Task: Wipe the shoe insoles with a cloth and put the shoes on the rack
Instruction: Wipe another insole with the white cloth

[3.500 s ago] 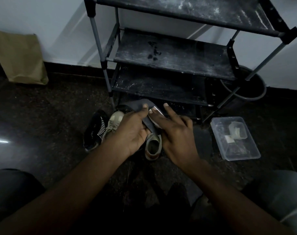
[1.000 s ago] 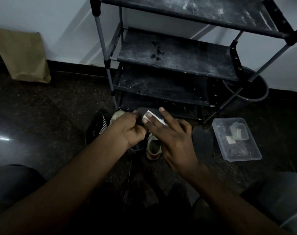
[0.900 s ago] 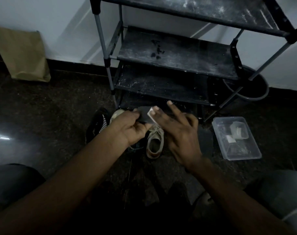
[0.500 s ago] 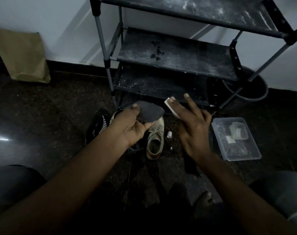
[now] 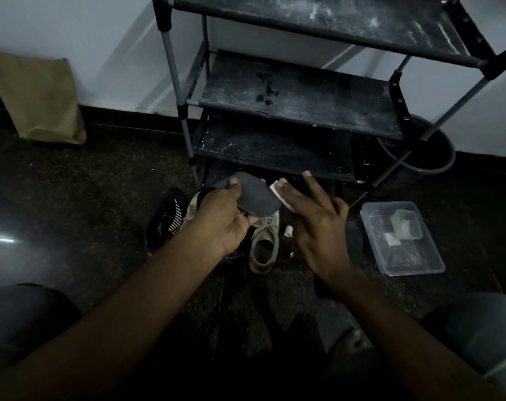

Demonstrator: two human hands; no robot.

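Grey insole slants left to right in left hand.

Both bare forearms reach forward from the lower corners and converge. The left hand grips a dark insole, thumb on top and fingers curled beneath. The right hand, back up with fingers straight and spread, holds a white cloth under its fingertips against the insole's edge; its thumb is hidden.
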